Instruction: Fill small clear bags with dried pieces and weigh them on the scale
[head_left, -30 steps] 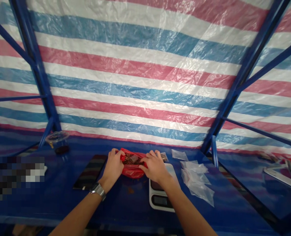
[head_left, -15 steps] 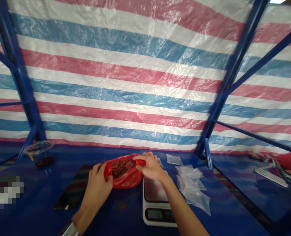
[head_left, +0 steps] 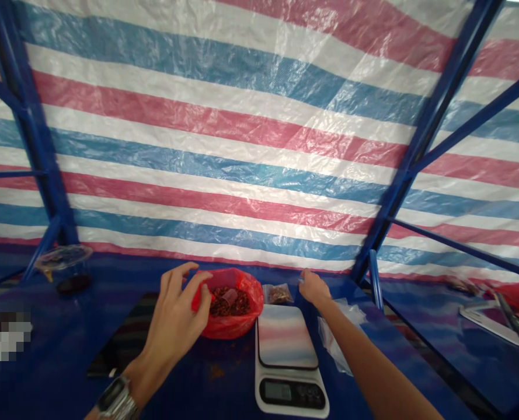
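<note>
Red bag (head_left: 229, 328) between hands (head_left: 315, 289), nearer left hand (head_left: 175, 321)

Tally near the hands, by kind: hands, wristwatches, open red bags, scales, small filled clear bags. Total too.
Hands: 2 (left hand, right hand)
Wristwatch: 1
Open red bag: 1
Scale: 1
Small filled clear bag: 1
Total: 6

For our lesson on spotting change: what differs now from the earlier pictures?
The right hand let go of the red bag and moved right, to where a lone clear packet lay; its grip is unclear. The left hand has opened at the bag's rim; contact is unclear. The scale and plastic cup stayed put.
</note>
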A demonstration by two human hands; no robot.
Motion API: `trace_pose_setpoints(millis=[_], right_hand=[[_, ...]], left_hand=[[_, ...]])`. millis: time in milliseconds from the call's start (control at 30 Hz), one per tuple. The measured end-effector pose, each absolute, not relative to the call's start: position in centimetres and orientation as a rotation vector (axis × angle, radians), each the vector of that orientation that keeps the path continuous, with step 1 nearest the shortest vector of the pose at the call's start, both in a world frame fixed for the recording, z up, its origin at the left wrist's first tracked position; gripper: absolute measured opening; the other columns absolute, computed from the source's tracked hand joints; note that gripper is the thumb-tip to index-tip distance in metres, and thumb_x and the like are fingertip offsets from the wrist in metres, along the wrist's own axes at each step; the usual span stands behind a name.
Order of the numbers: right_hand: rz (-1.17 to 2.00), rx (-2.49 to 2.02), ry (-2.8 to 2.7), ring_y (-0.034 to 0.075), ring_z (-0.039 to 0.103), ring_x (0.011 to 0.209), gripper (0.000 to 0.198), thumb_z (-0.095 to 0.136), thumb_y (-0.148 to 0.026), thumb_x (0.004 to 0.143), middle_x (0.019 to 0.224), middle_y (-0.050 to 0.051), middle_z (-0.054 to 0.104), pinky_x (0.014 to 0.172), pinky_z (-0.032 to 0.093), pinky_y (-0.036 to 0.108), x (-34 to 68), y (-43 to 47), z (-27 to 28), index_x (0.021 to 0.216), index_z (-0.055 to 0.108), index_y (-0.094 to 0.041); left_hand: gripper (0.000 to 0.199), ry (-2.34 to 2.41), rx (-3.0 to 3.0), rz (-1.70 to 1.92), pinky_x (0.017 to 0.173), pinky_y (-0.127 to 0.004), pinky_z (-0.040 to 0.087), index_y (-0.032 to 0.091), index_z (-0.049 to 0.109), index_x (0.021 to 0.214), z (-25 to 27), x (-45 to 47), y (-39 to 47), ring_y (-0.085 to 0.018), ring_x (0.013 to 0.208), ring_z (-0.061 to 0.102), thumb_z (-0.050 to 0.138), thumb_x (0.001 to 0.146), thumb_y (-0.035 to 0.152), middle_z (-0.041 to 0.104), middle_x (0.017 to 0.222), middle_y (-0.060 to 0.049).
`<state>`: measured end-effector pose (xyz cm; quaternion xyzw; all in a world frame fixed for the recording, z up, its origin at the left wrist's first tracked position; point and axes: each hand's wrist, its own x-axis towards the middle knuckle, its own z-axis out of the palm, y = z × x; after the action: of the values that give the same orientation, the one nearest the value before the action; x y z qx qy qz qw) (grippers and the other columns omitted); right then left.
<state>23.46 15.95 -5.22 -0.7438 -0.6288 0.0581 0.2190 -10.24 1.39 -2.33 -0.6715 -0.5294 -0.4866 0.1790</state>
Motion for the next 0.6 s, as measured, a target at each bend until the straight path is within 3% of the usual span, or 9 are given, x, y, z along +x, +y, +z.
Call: trace_pose_setpoints(millis=[100,167,233,300,433,600], right_hand=[[0.158,-1.981,-1.665,0.029,0.074,0.095,0.031,0.054,-0.017,0.09,0.103,0.018,0.076,0.083,0.052,0.037,22.8,14.7,-4.3,0.119,0.064,-0.013],[0.142,-1.851,-1.618,0.023,0.074,0.092,0.035,0.047,-0.027,0.098,0.106,0.013,0.075,0.081,0.052,0.032,21.6,12.7,-3.6,0.13,0.057,-0.016],[0.166,-1.549,-1.509,0.02,0.072,0.085,0.038,0.049,-0.042,0.099,0.101,0.009,0.074,0.077,0.053,0.03,19.8,9.8,-3.1,0.128,0.057,-0.018],[0.26,-1.241,-1.421,0.02,0.069,0.077,0.036,0.059,-0.049,0.094,0.09,0.005,0.072,0.073,0.053,0.03,17.6,6.5,-2.8,0.117,0.061,-0.021],[0.433,-1.081,-1.451,0.016,0.058,0.066,0.029,0.069,-0.043,0.089,0.077,-0.001,0.063,0.064,0.05,0.027,13.9,1.5,-2.1,0.108,0.065,-0.022],[0.712,-0.91,-1.519,0.015,0.06,0.067,0.032,0.071,-0.036,0.088,0.073,-0.005,0.057,0.064,0.051,0.026,12.6,-0.3,-1.3,0.116,0.062,-0.025]], left_hand=[[0.021,-1.56,-1.946,-1.535,0.1,-0.041,0.052,0.024,0.069,0.104,-1.2,-8.2,2.2,-0.026,0.109,0.062,0.049,0.095,0.02,0.06,0.118,-0.009],[0.021,-1.624,-2.028,-1.694,0.094,-0.037,0.055,0.025,0.066,0.107,-1.2,-6.7,2.0,-0.022,0.102,0.066,0.048,0.097,0.02,0.064,0.113,-0.006],[0.023,-1.593,-2.09,-1.768,0.097,-0.037,0.054,0.026,0.064,0.116,-1.5,-5.1,1.2,-0.023,0.107,0.066,0.051,0.097,0.023,0.065,0.116,-0.006],[0.036,-1.48,-2.235,-1.683,0.107,-0.042,0.05,0.028,0.058,0.132,-2.1,-3.5,0.1,-0.027,0.122,0.061,0.058,0.096,0.028,0.064,0.129,-0.009],[0.077,-1.373,-2.492,-1.491,0.118,-0.055,0.039,0.031,0.034,0.156,-3.3,-1.4,-1.2,-0.035,0.141,0.045,0.072,0.089,0.034,0.053,0.151,-0.011],[0.058,-1.354,-2.592,-1.655,0.115,-0.049,0.042,0.029,0.044,0.147,-3.4,-1.2,-1.0,-0.029,0.137,0.049,0.065,0.094,0.021,0.059,0.141,-0.011]])
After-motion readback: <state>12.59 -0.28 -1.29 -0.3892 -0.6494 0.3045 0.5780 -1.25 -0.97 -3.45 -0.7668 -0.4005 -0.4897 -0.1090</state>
